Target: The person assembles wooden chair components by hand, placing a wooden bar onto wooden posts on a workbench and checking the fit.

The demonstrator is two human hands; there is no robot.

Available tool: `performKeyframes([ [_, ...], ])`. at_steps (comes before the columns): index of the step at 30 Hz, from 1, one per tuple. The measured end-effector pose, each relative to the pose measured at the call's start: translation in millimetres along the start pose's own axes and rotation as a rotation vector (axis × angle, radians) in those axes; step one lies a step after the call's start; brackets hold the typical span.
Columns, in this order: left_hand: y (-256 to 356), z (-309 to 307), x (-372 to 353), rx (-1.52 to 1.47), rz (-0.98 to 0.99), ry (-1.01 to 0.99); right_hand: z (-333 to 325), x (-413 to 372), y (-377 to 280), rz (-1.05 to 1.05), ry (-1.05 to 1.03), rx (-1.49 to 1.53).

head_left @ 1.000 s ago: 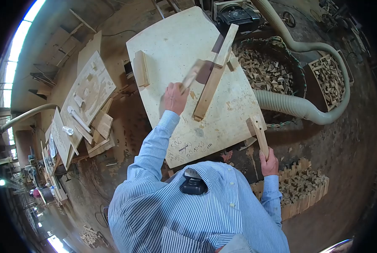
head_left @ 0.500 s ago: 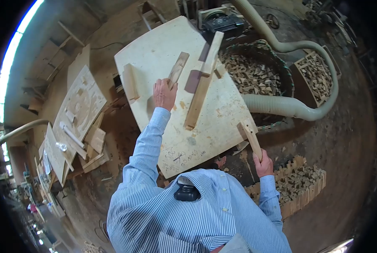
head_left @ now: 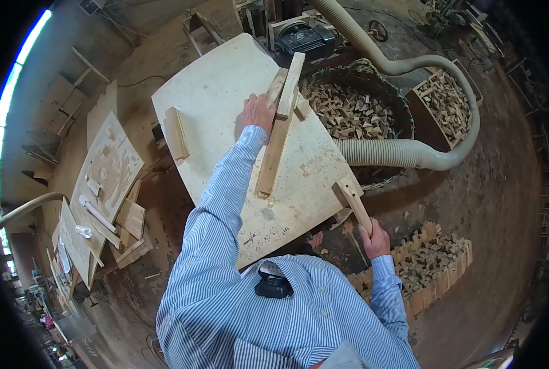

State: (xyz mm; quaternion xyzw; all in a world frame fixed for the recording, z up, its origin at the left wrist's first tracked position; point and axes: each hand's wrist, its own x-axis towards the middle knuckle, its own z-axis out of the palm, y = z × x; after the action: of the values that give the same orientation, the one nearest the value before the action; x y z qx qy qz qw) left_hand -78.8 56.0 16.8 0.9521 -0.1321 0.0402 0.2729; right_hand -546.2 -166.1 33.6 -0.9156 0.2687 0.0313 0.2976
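My left hand (head_left: 258,113) is closed on a short wooden piece (head_left: 277,86), which lies against the wooden fence (head_left: 276,147) on the pale board table (head_left: 207,80). A lighter wooden strip (head_left: 292,83) is fixed on top of the fence's far end. At the table's near right corner, my right hand (head_left: 376,238) is wrapped round a wooden handle (head_left: 355,203), whose far end rests by the table edge. Another wooden block (head_left: 176,134) sits at the left side of the table.
A basket of offcuts (head_left: 413,117) and a ribbed hose (head_left: 397,152) are right of the table. A crate of offcuts (head_left: 450,107) stands farther right, a heap of blocks (head_left: 431,264) at lower right. Boards (head_left: 111,166) lean at left; a motor (head_left: 305,42) is behind.
My left hand has moved the short wooden piece rightward across the table, up against the fence. My right hand still holds the handle. The view has shifted slightly.
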Motion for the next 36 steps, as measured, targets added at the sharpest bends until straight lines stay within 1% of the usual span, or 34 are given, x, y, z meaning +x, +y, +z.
performKeyframes([
  [2, -0.9, 1.1, 3.0, 0.002, -0.024, -0.027, -2.5, 0.8, -2.9, -0.003, -0.012, -0.004],
  [4, -6.7, 3.2, 7.4, -0.091, -0.031, -0.055, -2.4, 0.9, -2.1, -0.007, -0.009, 0.001],
  [5, -11.5, 6.9, 11.6, -0.086, -0.03, -0.054, -2.0, 0.6, -1.7, -0.01, -0.005, 0.002],
  [7, -21.4, 15.5, 22.7, -0.211, -0.079, -0.031, -1.7, 0.9, -0.9, -0.006, -0.012, 0.009],
  [9, -34.4, 30.0, 32.8, -0.21, -0.079, -0.047, -1.6, 1.1, -0.2, -0.004, -0.019, 0.013],
  [14, -24.2, 34.5, 45.4, -0.204, -0.12, -0.11, -0.3, 0.8, 1.8, 0.0, -0.026, -0.006],
  [16, -20.6, 41.1, 47.8, -0.195, -0.083, -0.007, -0.2, 0.1, 2.2, -0.004, -0.026, -0.008],
  [17, -19.3, 42.6, 50.4, -0.19, -0.083, -0.01, 0.3, 1.1, 1.5, -0.01, -0.023, -0.011],
  [19, -19.7, 43.6, 49.8, -0.211, -0.146, -0.031, -2.7, 2.4, -2.1, -0.007, -0.047, -0.012],
  [24, -18.1, 42.4, 51.1, -0.23, -0.165, -0.015, -2.6, 8.1, -7.6, 0.011, -0.086, -0.014],
  [26, -22.0, 41.8, 57.5, -0.228, -0.172, -0.011, -2.3, 12.9, -10.4, -0.007, -0.08, 0.006],
  [28, -25.6, 42.3, 63.6, -0.225, -0.138, -0.006, 0.3, 18.9, -12.9, -0.005, -0.085, 0.01],
  [36, -48.2, 41.2, 106.8, -0.254, -0.159, -0.025, 9.6, 50.9, -39.9, 0.006, -0.096, -0.008],
])
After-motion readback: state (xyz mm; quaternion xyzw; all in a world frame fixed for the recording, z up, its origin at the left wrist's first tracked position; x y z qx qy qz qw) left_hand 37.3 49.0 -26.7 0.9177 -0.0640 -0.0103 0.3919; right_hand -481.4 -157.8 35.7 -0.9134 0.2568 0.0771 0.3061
